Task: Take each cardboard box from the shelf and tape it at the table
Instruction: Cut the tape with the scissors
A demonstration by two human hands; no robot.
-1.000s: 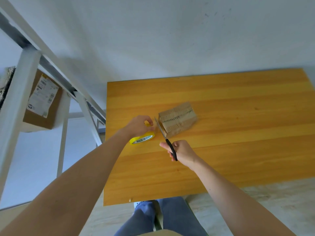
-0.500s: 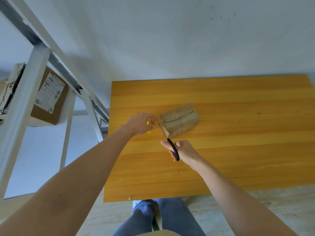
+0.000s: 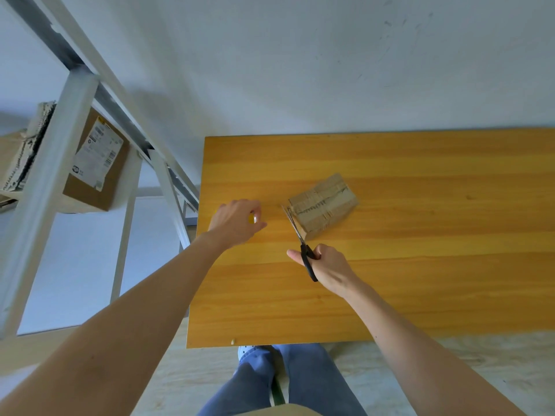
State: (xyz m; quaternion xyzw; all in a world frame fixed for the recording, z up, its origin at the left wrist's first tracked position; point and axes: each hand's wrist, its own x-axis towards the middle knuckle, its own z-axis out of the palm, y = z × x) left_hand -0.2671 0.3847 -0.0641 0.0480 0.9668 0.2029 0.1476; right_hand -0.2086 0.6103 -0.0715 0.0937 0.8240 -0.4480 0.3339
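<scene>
Table (image 3: 420,280): scissors (image 3: 309,265) gripped; tape (image 3: 251,218) probably pinched.

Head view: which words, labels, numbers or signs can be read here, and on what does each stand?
Nothing can be read.
Shipping label on the shelf's cardboard box: print and barcodes, too blurred.
Yellow tape roll: almost hidden by the left hand, no text shows.

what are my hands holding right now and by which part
Right hand grips the scissors by their black handles. Left hand curls round a yellow tape roll, mostly hidden; exact hold cannot be told.
</scene>
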